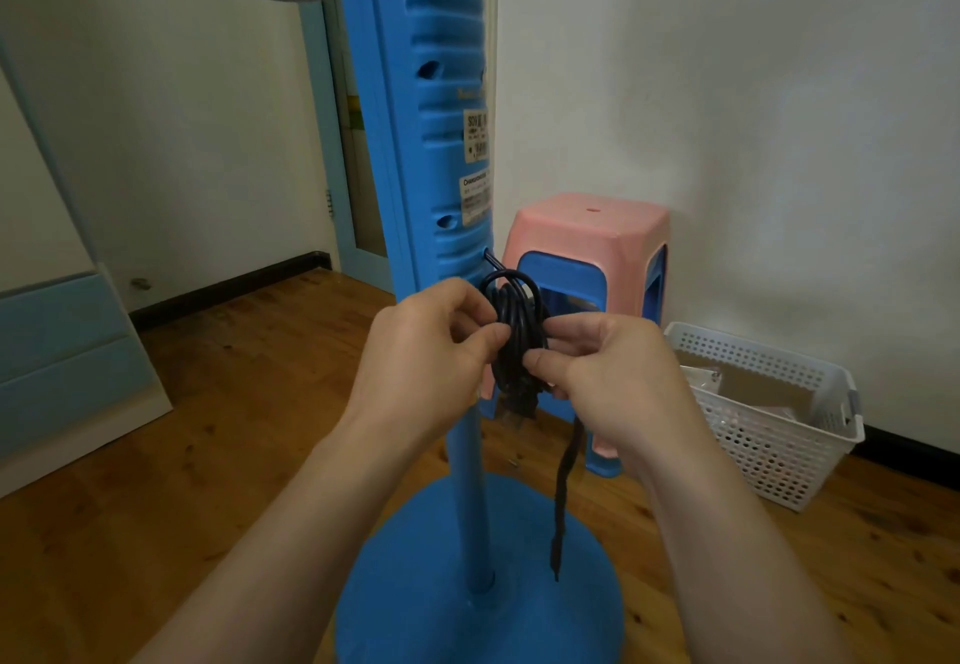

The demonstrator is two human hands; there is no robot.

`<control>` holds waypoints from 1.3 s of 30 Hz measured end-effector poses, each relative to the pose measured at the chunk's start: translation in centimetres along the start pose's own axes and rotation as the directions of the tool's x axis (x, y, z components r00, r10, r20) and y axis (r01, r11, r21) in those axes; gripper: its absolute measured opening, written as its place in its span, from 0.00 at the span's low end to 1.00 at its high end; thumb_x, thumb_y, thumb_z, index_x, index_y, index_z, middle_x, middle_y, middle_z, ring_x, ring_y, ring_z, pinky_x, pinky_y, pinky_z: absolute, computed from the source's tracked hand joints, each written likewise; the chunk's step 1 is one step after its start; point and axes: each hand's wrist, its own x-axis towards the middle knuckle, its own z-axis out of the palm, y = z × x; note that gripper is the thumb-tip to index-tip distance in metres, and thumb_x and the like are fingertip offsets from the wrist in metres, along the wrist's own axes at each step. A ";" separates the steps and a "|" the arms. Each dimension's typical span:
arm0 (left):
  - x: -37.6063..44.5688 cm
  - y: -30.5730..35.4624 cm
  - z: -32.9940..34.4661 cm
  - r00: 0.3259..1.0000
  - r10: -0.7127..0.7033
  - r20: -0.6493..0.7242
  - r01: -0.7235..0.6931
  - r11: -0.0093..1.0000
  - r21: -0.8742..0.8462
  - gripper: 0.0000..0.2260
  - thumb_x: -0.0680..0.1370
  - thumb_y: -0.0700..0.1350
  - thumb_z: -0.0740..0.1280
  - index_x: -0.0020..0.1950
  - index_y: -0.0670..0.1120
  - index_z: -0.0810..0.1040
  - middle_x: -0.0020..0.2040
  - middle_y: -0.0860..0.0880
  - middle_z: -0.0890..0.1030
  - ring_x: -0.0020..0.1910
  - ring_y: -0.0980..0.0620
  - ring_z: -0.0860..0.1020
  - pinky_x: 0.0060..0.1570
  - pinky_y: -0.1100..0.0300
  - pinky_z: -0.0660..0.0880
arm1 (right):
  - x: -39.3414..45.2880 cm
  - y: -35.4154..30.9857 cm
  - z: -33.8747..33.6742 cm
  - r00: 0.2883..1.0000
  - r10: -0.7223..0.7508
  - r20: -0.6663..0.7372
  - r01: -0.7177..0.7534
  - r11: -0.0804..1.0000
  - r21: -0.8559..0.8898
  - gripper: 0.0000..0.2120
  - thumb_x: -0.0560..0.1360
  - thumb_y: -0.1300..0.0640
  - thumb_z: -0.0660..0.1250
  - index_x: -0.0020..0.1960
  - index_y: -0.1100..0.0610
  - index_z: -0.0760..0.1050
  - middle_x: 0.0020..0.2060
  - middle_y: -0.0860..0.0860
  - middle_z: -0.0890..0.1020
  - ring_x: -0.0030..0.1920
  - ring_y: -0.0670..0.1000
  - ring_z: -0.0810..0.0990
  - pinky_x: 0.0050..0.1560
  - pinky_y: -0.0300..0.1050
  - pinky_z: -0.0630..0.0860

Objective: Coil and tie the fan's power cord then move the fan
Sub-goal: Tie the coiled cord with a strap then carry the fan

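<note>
The tying step is judged to be in hand: the coiled power cord (514, 336) is held bunched in front of the blue fan's (441, 144) column, just above its pole. It is pinched on one side by the left hand (431, 346), fingers curled round the loops, and on the other by the right hand (597, 367), whose grip is closed on the bundle and on a dark tie (563, 487) hanging below. Next, the tie probably needs to be wound round the coil and fastened before the fan is moved.
</note>
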 end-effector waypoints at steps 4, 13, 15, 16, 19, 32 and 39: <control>-0.1 -0.1 0.0 1.000 -0.005 0.024 0.007 0.997 -0.072 0.05 0.77 0.49 0.73 0.46 0.57 0.77 0.34 0.59 0.83 0.36 0.62 0.81 0.43 0.50 0.81 | -0.2 -0.6 -0.6 1.000 0.022 0.004 -0.021 0.993 -0.115 0.19 0.74 0.53 0.77 0.63 0.53 0.81 0.44 0.47 0.86 0.35 0.40 0.82 0.22 0.29 0.69; -0.1 -0.3 0.0 0.999 -0.002 0.037 0.009 0.985 -0.174 0.06 0.79 0.45 0.71 0.48 0.56 0.78 0.38 0.55 0.82 0.41 0.58 0.81 0.48 0.49 0.80 | -0.7 -1.5 -1.0 0.996 0.056 0.071 -0.025 0.923 -0.385 0.21 0.75 0.38 0.71 0.38 0.56 0.83 0.35 0.55 0.85 0.29 0.46 0.79 0.32 0.46 0.75; 0.0 -0.2 -0.1 0.998 -0.016 0.065 0.030 0.977 -0.211 0.05 0.79 0.43 0.70 0.49 0.54 0.79 0.40 0.53 0.81 0.42 0.54 0.81 0.49 0.48 0.80 | -0.7 -1.7 -0.9 0.996 0.055 0.076 -0.022 0.925 -0.380 0.20 0.75 0.42 0.73 0.34 0.57 0.82 0.28 0.52 0.83 0.22 0.44 0.74 0.25 0.37 0.68; 0.0 -0.1 -0.2 0.996 -0.026 0.082 0.044 0.972 -0.231 0.05 0.79 0.42 0.70 0.49 0.53 0.79 0.39 0.52 0.81 0.42 0.53 0.81 0.48 0.48 0.80 | -0.6 -1.9 -1.0 0.996 0.051 0.072 -0.021 0.930 -0.367 0.19 0.75 0.44 0.74 0.33 0.57 0.82 0.28 0.51 0.84 0.24 0.45 0.76 0.25 0.36 0.69; 0.0 0.1 -0.3 0.991 -0.066 0.116 0.100 0.942 -0.321 0.05 0.80 0.40 0.69 0.50 0.50 0.80 0.37 0.50 0.81 0.36 0.52 0.81 0.42 0.53 0.81 | -0.4 -2.3 -1.4 0.997 0.045 0.068 -0.024 0.959 -0.282 0.16 0.74 0.47 0.76 0.33 0.56 0.83 0.32 0.50 0.86 0.33 0.48 0.81 0.28 0.33 0.71; 0.1 1.4 0.5 0.982 -0.095 0.162 0.156 0.892 -0.423 0.05 0.78 0.38 0.69 0.47 0.48 0.80 0.30 0.53 0.79 0.35 0.55 0.80 0.36 0.67 0.76 | -0.4 -2.2 -1.0 0.970 -0.241 -0.013 0.222 0.912 -0.346 0.13 0.75 0.62 0.71 0.46 0.44 0.77 0.39 0.40 0.79 0.40 0.39 0.79 0.38 0.29 0.75; 0.1 2.1 0.2 0.962 -0.135 0.239 0.242 0.830 -0.503 0.04 0.79 0.37 0.69 0.50 0.45 0.81 0.35 0.46 0.84 0.38 0.51 0.82 0.44 0.49 0.81 | -1.2 -1.3 -0.9 0.911 -0.405 -0.081 0.345 0.853 -0.391 0.16 0.76 0.64 0.70 0.58 0.47 0.80 0.49 0.40 0.79 0.50 0.44 0.81 0.51 0.38 0.79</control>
